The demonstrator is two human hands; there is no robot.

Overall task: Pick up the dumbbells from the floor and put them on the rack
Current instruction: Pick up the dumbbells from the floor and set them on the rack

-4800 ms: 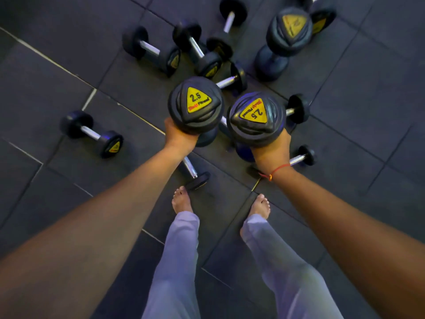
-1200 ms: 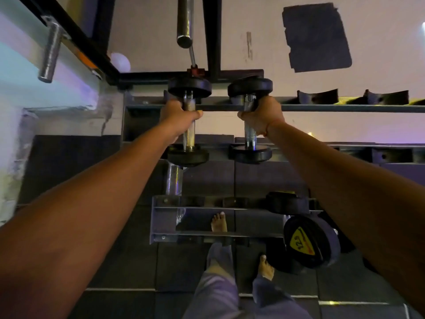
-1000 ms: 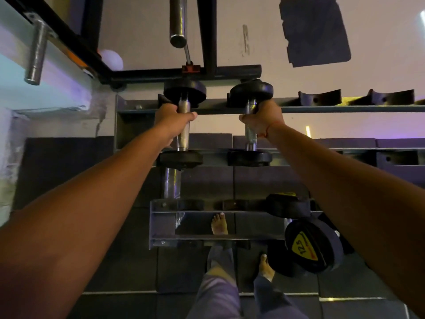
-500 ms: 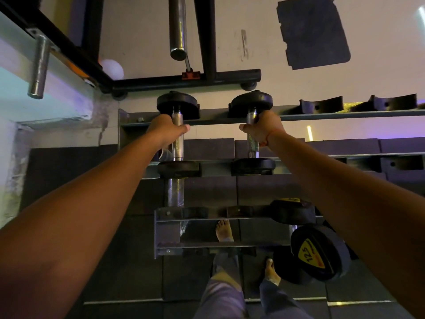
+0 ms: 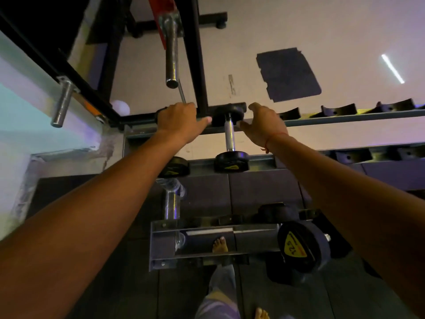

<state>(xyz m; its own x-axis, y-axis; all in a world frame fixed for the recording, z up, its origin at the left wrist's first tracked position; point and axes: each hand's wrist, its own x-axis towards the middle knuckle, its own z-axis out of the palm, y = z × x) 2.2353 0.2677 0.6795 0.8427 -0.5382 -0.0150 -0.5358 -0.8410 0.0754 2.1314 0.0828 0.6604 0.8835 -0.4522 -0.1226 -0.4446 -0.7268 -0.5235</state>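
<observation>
Two small black dumbbells rest across the top tier of the grey rack [image 5: 345, 117]. The right dumbbell [image 5: 229, 137] shows its chrome handle and both heads. Of the left dumbbell [image 5: 174, 169], only the near head shows; my left arm covers its handle. My left hand [image 5: 180, 123] hovers over that handle with fingers spread, holding nothing. My right hand [image 5: 262, 125] is open just right of the right dumbbell's handle, apart from it.
A large 12.5 dumbbell [image 5: 299, 247] sits on the rack's lower tier [image 5: 207, 229]. Empty black cradles [image 5: 338, 110] line the top tier to the right. A black machine frame with a chrome peg [image 5: 172, 49] stands behind the rack. My bare feet [image 5: 220, 244] are below.
Both hands have let go of the dumbbells, which now lie on the top tier. The fingers opened and the hands lifted off the handles. The camera has tilted upward.
</observation>
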